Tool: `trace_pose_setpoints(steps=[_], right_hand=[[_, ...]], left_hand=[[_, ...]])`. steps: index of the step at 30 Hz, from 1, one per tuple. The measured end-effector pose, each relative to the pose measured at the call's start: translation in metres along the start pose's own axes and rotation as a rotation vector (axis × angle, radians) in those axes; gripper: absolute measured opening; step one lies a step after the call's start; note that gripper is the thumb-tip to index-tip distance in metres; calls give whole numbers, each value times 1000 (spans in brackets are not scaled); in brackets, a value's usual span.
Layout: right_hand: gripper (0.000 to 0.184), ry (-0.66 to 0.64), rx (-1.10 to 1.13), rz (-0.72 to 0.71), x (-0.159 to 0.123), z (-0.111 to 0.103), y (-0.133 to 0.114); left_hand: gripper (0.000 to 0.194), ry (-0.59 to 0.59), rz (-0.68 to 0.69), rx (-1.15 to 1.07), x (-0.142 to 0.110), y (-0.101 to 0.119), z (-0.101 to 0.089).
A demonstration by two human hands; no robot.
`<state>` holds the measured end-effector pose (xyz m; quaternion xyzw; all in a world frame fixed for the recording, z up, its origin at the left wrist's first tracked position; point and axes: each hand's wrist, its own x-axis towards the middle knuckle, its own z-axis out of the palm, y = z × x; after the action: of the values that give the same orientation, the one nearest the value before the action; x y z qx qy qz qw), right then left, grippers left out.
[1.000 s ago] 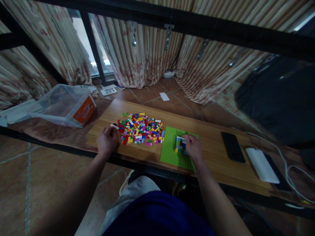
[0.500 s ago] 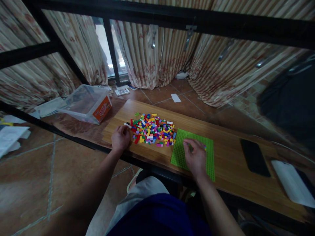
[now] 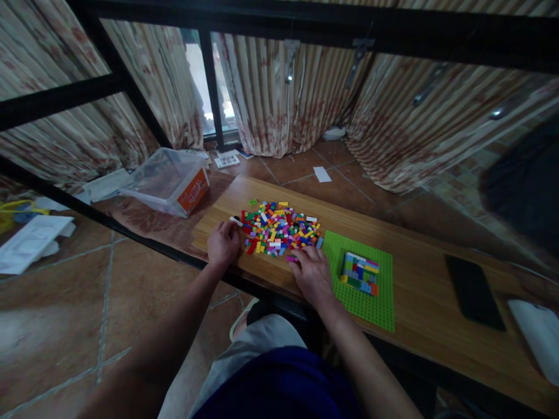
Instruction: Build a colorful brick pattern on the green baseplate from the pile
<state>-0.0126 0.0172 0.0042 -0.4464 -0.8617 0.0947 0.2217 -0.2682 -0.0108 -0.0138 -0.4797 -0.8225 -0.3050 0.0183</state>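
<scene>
A heap of mixed toy building bricks (image 3: 279,227) lies on the wooden bench. At its left edge rests my left hand (image 3: 223,243), fingers curled in; a white brick (image 3: 236,221) sits just beyond the fingertips, and what they hold, if anything, is hidden. My right hand (image 3: 312,272) reaches to the heap's near right edge with bent fingers and thumb drawn together by a purple brick (image 3: 292,259). Whether it grips that brick is unclear. To the right, a green baseplate (image 3: 378,314) bears a low, many-coloured brick build (image 3: 360,273).
Behind the bench's left end stands a clear plastic box (image 3: 163,183) with an orange label. A dark phone-like slab (image 3: 475,291) and a white object (image 3: 535,331) lie on the right of the bench (image 3: 419,279). A dark metal bar (image 3: 148,235) runs along the left.
My right hand has moved left from over the baseplate to the heap, uncovering the brick build. My left hand stays beside the heap. The whole view has shifted slightly.
</scene>
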Motion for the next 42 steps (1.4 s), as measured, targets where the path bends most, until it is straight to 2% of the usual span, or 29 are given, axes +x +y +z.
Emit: trace_pose_setpoints(steps=[6, 12, 20, 25, 28, 35, 42], right_hand=[[15, 3, 75, 9, 0, 2, 2], [14, -15, 264, 57, -6, 2, 1], [17, -51, 533, 232, -6, -10, -3], [18, 9, 495, 300, -4, -4, -5], [19, 77, 446, 298, -4, 3, -7], [22, 144, 379, 288, -4, 12, -12], [26, 123, 327, 287, 0, 14, -14]], left_hand=[[24, -8, -5, -8, 0, 1, -1], [24, -15, -13, -5, -1, 2, -2], [23, -12, -7, -12, 0, -1, 0], [22, -10, -4, -6, 0, 0, 0], [23, -19, -13, 4, 0, 1, -1], [25, -38, -26, 6, 1, 0, -1], [24, -16, -8, 3, 1, -1, 1]])
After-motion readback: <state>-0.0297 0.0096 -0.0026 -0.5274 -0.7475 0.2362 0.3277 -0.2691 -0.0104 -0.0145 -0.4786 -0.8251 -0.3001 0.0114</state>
